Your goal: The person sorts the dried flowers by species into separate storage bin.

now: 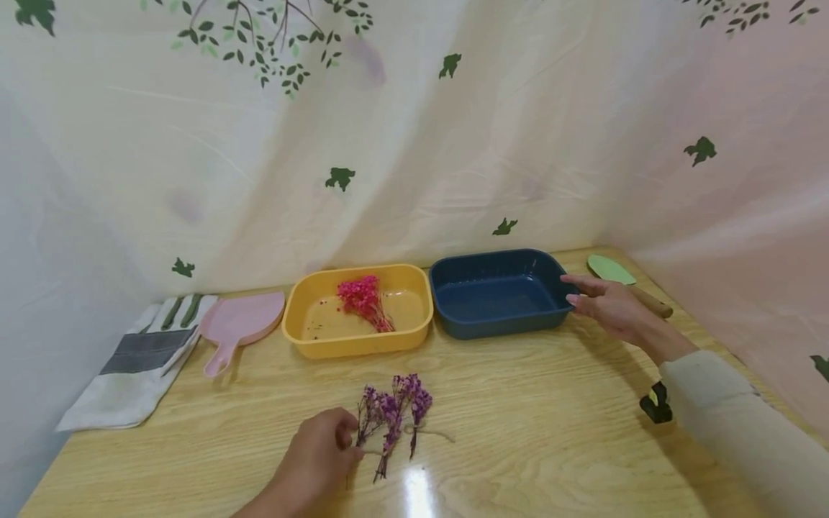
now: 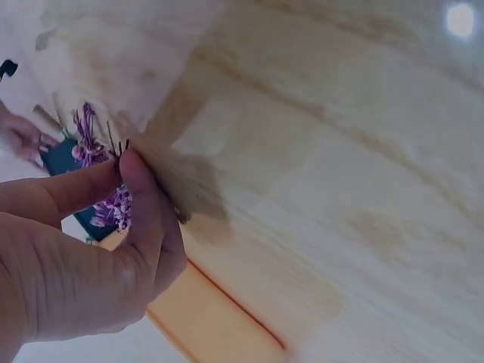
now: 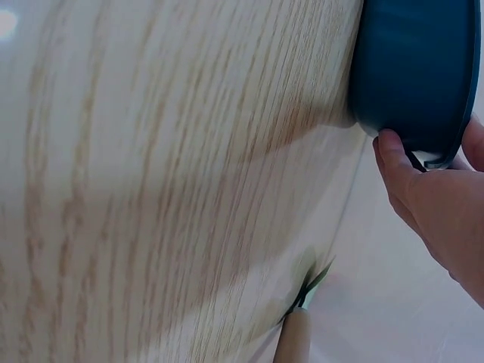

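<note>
Small bunches of dried purple flowers (image 1: 391,417) lie on the table, with twine about their stems. My left hand (image 1: 319,447) is at the leftmost ones; in the left wrist view its thumb and forefinger pinch thin dark stems, with purple blossoms (image 2: 117,208) behind the fingers. At the right end of a dark blue basin (image 1: 499,316), my right hand (image 1: 612,309) grips the end wall. The right wrist view shows fingertips against the blue basin's (image 3: 416,68) outer side and the thumb by its rim, partly cut off by the frame.
Left of the blue basin stands a yellow basin (image 1: 356,345) with a bunch of pink dried flowers (image 1: 363,296). Farther left lie a pink dustpan (image 1: 242,320) and a striped cloth (image 1: 145,352). A green trowel (image 1: 611,270) with wooden handle lies behind my right hand.
</note>
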Demonstrator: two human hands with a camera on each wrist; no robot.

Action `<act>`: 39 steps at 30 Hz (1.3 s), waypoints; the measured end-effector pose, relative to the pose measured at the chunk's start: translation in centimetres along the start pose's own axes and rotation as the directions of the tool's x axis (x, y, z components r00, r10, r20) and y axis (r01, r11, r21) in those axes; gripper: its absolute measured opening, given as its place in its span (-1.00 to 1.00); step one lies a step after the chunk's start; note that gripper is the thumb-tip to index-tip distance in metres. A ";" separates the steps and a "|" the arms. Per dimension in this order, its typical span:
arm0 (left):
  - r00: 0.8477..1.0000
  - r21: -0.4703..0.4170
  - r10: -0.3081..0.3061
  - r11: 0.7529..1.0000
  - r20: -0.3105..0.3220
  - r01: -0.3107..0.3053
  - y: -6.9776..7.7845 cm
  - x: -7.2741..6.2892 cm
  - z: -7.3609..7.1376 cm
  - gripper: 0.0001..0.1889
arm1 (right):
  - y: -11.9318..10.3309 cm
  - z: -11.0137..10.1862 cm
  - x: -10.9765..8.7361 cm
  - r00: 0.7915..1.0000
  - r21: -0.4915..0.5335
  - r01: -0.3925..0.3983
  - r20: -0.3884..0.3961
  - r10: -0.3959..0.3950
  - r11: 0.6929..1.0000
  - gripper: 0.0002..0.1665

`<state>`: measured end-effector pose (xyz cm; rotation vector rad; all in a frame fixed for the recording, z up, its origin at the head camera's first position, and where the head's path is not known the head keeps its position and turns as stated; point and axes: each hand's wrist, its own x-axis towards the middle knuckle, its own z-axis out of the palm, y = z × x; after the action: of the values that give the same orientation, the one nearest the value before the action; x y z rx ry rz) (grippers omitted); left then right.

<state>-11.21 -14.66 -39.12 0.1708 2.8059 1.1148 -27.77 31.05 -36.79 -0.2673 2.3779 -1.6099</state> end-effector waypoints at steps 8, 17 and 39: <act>0.996 -0.124 -0.065 0.990 0.055 0.072 -0.4 0.1 -0.8 -0.83 | -0.1 -0.1 -0.1 1.000 0.020 -0.006 0.002 0.006 1.000 -0.26; 0.996 0.008 0.045 0.999 -0.073 -0.044 0.5 -0.6 -0.4 -0.74 | -0.3 -0.1 -0.2 1.000 0.015 -0.012 -0.003 0.012 1.000 -0.27; 0.912 0.464 0.403 0.825 -0.081 -0.323 1.4 -1.4 0.6 -0.68 | -0.1 0.0 0.1 1.000 0.004 -0.010 -0.005 0.011 1.000 -0.26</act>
<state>-9.67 -13.44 -38.48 0.7139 3.2391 0.5300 -27.84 31.03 -36.73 -0.2497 2.3756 -1.6125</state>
